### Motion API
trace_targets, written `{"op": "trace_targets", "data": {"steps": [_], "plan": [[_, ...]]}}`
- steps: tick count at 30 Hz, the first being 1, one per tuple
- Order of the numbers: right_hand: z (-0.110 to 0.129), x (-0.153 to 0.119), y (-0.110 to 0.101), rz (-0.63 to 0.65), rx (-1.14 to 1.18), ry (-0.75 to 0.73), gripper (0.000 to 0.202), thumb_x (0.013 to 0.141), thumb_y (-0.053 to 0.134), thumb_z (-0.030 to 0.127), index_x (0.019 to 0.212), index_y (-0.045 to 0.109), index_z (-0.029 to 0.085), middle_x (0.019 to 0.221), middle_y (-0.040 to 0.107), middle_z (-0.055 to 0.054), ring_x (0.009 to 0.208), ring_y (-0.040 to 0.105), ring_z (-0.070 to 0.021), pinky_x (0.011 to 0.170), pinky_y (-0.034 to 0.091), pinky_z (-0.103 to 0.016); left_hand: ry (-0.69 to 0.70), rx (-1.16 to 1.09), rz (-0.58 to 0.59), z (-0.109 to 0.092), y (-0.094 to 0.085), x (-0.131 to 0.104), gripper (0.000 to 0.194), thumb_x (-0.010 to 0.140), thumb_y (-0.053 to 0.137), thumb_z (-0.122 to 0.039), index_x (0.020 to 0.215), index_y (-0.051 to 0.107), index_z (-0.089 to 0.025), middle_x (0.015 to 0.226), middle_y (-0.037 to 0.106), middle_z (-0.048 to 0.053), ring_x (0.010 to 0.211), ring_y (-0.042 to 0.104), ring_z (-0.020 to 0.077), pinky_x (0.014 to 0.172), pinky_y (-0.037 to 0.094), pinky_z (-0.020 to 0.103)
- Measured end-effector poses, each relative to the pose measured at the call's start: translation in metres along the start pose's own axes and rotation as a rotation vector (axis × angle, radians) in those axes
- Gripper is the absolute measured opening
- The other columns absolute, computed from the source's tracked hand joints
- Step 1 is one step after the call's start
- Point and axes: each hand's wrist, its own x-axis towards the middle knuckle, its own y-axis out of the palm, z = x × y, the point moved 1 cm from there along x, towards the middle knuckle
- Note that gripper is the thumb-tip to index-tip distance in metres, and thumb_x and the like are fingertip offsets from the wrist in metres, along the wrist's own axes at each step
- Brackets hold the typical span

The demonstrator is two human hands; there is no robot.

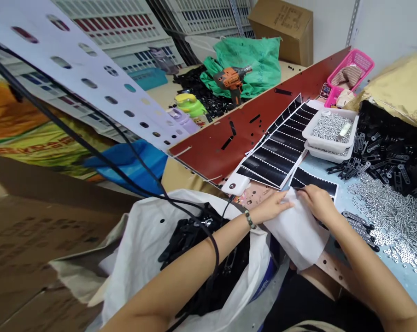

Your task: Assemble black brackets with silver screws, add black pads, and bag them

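Note:
A white paper sheet (297, 237) hangs over the table's near edge, in front of my body. My left hand (272, 207), with a beaded bracelet on the wrist, grips the sheet's upper left edge between thumb and fingers. At the top right corner of the sheet, the fingers of my right hand (318, 201) are pinched together; a dark sliver shows by the fingertips, too small to name. Just beyond my hands lies a sheet of black stickers (315, 181). More black sticker sheets (275, 150) are spread out behind it.
Stacked white trays of screws (329, 131), loose screws and nuts (398, 221) and black metal-faced parts (402, 161) cover the right side. A white sack (132, 249) of black parts stands at left, crossed by black cables (125, 177). An orange power drill (233, 80) lies beyond the red board (211, 150).

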Motion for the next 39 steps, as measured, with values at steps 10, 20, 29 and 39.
{"op": "trace_targets", "data": {"steps": [10,20,29,39], "plan": [[-0.058,0.028,-0.037,-0.294,0.395,0.223,0.05,0.087,0.036,0.057,0.073,0.06,0.017,0.065,0.058,0.0,0.061,0.049,-0.0143,0.058,0.036,-0.024,-0.066,0.102,-0.248,0.01,-0.022,0.03,0.044,0.068,0.064,-0.025,0.11,0.051,-0.017,0.107,0.06,0.007,0.105,0.055,0.0272,0.093,0.044,0.044],[-0.005,-0.02,-0.04,-0.364,-0.128,-0.188,0.022,0.089,0.05,0.033,0.1,0.063,0.019,0.088,0.065,-0.009,0.085,0.058,-0.0214,0.084,0.045,-0.037,-0.079,-0.658,0.088,-0.064,0.042,0.029,0.083,0.084,0.014,-0.078,0.106,0.064,-0.016,0.108,0.065,0.011,0.108,0.055,0.0256,0.092,0.044,0.04],[-0.024,-0.076,-0.083,-0.403,-0.017,0.045,0.04,0.086,0.052,0.028,0.125,0.049,0.021,0.112,0.052,-0.013,0.102,0.053,-0.0257,0.083,0.05,-0.043,0.047,-0.354,-0.034,-0.061,0.063,0.037,0.053,0.08,0.064,-0.032,0.13,0.05,-0.019,0.128,0.057,0.007,0.117,0.051,0.0247,0.102,0.039,0.039],[-0.041,-0.16,-0.087,-0.471,0.412,0.545,0.024,0.08,0.063,0.038,0.066,0.059,0.019,0.088,0.055,-0.006,0.08,0.055,-0.0179,0.054,0.045,-0.026,0.62,0.459,-0.001,-0.058,0.092,0.003,0.026,0.089,0.05,-0.02,0.11,0.065,-0.021,0.117,0.064,0.006,0.112,0.05,0.0226,0.1,0.033,0.043]]}}
